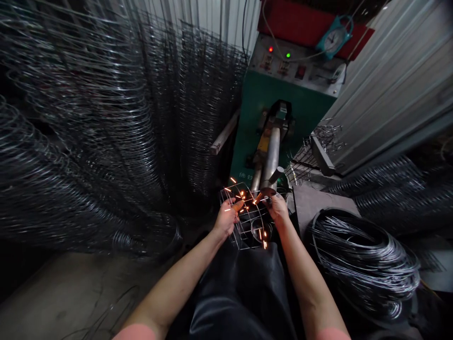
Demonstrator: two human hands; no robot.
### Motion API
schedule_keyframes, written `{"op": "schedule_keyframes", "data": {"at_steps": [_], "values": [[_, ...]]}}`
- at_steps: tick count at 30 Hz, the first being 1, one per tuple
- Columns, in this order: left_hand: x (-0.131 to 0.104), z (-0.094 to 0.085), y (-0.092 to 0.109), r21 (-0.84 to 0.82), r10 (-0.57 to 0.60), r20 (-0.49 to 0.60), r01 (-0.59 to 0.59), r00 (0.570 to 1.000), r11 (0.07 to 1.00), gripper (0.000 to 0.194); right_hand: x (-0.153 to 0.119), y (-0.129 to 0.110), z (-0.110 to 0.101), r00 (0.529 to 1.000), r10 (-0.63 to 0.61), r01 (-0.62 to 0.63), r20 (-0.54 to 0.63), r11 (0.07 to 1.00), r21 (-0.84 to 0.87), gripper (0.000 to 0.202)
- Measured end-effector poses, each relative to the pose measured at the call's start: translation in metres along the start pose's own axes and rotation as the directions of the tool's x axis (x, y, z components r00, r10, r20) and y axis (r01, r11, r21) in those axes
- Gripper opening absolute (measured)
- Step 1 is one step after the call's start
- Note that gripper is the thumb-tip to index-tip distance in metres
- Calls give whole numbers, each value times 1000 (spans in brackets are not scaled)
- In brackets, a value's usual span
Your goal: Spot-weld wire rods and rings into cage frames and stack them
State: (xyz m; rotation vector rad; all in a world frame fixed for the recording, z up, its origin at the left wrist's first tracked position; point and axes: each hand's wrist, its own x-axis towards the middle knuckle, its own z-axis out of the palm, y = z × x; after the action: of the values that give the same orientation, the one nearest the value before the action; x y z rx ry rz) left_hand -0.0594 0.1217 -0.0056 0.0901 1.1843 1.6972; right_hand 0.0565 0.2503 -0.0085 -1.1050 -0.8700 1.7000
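A wire grid piece (pixel 247 227) hangs in front of the green machine (pixel 235 141), above my lap. Fingers of my left hand (pixel 227 218) are closed on its left side. My right hand (pixel 278 209) is closed at the right, just below the metal arm (pixel 272 153) of the machine; what its fingers pinch is too small and dark to make out. Orange sparks fly between both hands, beside the tip of the arm, and some fall over the lower right of the grid.
Tall stacks of wire rings (pixel 116 104) fill the left. A coil of wire (pixel 368 255) lies at the lower right. Wire pieces (pixel 300 163) rest right of the machine. A blue clock (pixel 332 40) and two lit lamps are on top.
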Motion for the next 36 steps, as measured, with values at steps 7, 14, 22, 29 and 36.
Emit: {"op": "schedule_keyframes", "data": {"at_steps": [7, 14, 22, 29, 36], "values": [[-1, -13, 0, -24, 5, 97, -2, 995, 1000, 50, -24, -1, 3, 999, -50, 51, 14, 999, -8, 31], [-39, -94, -10, -53, -83, 324, 105, 942, 993, 50, -126, 3, -60, 958, -135, 253, 255, 816, -519, 28], [-79, -145, 1, -179, -74, 448, 171, 891, 969, 53, -178, -48, -121, 747, -655, 513, 112, 462, -723, 51], [-97, -152, 1, -319, 28, 560, 184, 828, 930, 68, -231, -88, -74, 600, -566, 797, 566, 360, -484, 21], [-102, -152, 56, 160, 187, 335, -251, 924, 955, 69, -256, -110, -18, 459, -647, 878, 609, 228, -421, 21]]}}
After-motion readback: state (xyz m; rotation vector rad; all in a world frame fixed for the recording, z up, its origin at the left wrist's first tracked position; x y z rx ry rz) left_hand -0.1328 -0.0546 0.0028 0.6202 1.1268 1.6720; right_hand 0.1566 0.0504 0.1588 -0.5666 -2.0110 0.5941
